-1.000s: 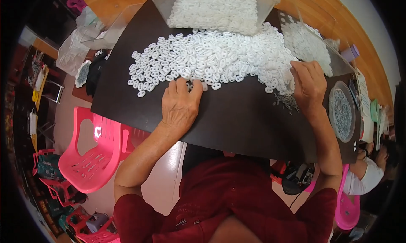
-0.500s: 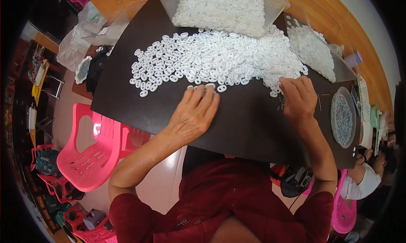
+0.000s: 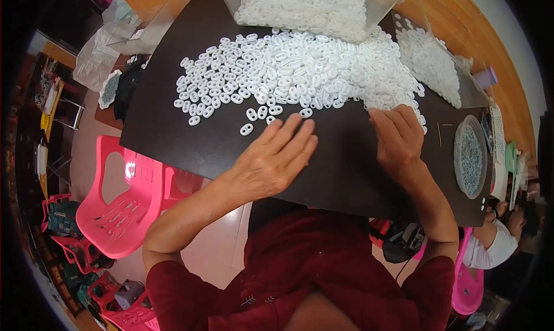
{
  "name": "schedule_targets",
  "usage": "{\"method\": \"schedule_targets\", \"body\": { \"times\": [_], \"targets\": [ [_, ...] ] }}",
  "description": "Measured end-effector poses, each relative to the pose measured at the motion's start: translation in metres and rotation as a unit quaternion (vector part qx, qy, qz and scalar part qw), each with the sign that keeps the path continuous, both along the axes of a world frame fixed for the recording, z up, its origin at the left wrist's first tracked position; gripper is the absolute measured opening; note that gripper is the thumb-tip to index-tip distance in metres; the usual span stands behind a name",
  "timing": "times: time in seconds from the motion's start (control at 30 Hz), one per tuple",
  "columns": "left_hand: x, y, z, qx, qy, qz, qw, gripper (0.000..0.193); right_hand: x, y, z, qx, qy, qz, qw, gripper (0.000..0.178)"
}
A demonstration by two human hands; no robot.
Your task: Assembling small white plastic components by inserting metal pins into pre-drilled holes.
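Note:
A broad heap of small white oval pieces, each with two holes (image 3: 288, 71), covers the middle of the dark table (image 3: 340, 169). My left hand (image 3: 276, 161) hovers flat over the table just nearer than the heap, fingers stretched and a little apart. Close to its fingertips lie several loose oval pieces (image 3: 246, 129), separate from the main heap. My right hand (image 3: 399, 138) rests at the heap's right front edge with its fingers curled together. Whatever its fingertips may pinch is hidden from view.
Behind the heap stands a clear bin (image 3: 381, 14) full of white pieces; another clear bin (image 3: 468, 94) holds more at the right. A round dish of small grey-blue bits (image 3: 470, 158) sits near two thin sticks (image 3: 440, 134). A pink chair (image 3: 124, 215) stands left; a person's white sleeve (image 3: 493, 247) shows right.
My left hand has moved slightly right, its fingers now straighter, uncovering loose oval pieces. My right hand has shifted slightly left, and the small dark bits beside it are no longer visible.

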State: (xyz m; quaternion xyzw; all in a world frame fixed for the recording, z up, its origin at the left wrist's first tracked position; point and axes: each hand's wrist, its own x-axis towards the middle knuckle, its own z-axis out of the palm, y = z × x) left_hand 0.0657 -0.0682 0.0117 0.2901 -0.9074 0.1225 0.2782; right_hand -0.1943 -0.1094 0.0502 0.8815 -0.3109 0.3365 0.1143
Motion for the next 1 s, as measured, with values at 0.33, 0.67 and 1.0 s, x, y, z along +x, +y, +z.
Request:
{"method": "schedule_targets", "body": {
  "times": [0.33, 0.67, 1.0],
  "targets": [
    [0.029, -0.019, -0.007, -0.030, -0.039, 0.029, 0.998, 0.034, -0.008, 0.006, -0.007, 0.006, -0.004, 0.009, 1.000, 0.028],
    [0.046, -0.025, 0.001, 0.053, 0.005, 0.064, 0.997, 0.039, 0.002, 0.009, -0.013, 0.019, 0.004, 0.019, 1.000, 0.031],
    [0.068, -0.025, -0.004, 0.009, -0.009, 0.079, 0.997, 0.035, 0.047, -0.006, -0.032, 0.034, -0.053, 0.046, 0.997, 0.024]
  ]
}}
